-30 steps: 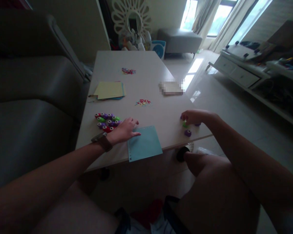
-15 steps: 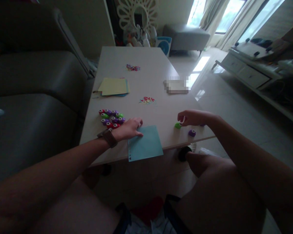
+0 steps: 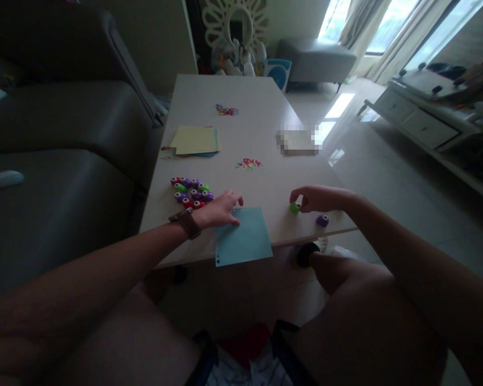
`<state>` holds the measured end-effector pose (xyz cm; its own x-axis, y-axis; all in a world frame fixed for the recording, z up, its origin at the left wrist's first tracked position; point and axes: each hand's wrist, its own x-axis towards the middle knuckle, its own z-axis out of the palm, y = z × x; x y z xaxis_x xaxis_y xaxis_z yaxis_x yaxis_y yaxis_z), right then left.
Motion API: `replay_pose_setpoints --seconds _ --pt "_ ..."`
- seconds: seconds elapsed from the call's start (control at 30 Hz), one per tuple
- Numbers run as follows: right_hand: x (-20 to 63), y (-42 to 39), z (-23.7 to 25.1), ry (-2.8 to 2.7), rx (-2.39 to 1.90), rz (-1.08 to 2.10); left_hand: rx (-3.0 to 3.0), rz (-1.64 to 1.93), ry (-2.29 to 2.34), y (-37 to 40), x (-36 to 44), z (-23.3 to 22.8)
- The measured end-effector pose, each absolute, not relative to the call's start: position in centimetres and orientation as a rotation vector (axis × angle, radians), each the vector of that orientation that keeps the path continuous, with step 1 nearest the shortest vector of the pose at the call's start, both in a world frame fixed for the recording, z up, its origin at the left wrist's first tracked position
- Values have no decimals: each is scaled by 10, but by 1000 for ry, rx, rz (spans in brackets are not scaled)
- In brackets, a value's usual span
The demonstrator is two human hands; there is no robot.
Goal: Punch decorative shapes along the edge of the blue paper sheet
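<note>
My left hand (image 3: 221,209), below a brown-strapped watch, rests at the upper left of a light blue sheet of paper (image 3: 244,238). Its thumb lies on the sheet and its fingers are apart. Small cut-outs mark the sheet's lower left edge, which overhangs the table. My right hand (image 3: 316,199) pinches a small green craft punch (image 3: 294,208) at the table surface. Close by on its right sits a purple craft punch (image 3: 322,220). Several more punches (image 3: 193,194), red, purple and green, stand grouped left of my left hand.
A stack of coloured paper (image 3: 197,140) lies at the table's left. Two little heaps of bright paper bits (image 3: 249,163) are spread along the middle of the white table (image 3: 261,96). A blurred pale object (image 3: 298,142) lies by the right edge. A dark sofa (image 3: 64,118) flanks the left.
The view has shifted slightly, so the table appears a little further right. My right hand has moved slightly left relative to the purple punch, its fingers still at the green one.
</note>
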<state>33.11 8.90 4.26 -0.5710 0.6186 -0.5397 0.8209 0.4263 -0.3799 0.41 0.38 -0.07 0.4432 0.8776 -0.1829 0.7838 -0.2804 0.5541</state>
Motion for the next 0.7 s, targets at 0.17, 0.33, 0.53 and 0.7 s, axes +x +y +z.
replay_pose_setpoints --seconds 0.17,0.33,0.53,0.7 --pt "325 85 44 2412 1197 -824 2083 208 1321 2 7 4" --pt "321 84 44 2442 1188 -824 2206 173 1245 3 7 0" --pt "319 83 42 2442 1179 -883 2272 192 1203 4 3 -5" --pt "316 83 43 2501 1144 -809 2252 208 1195 0 6 1"
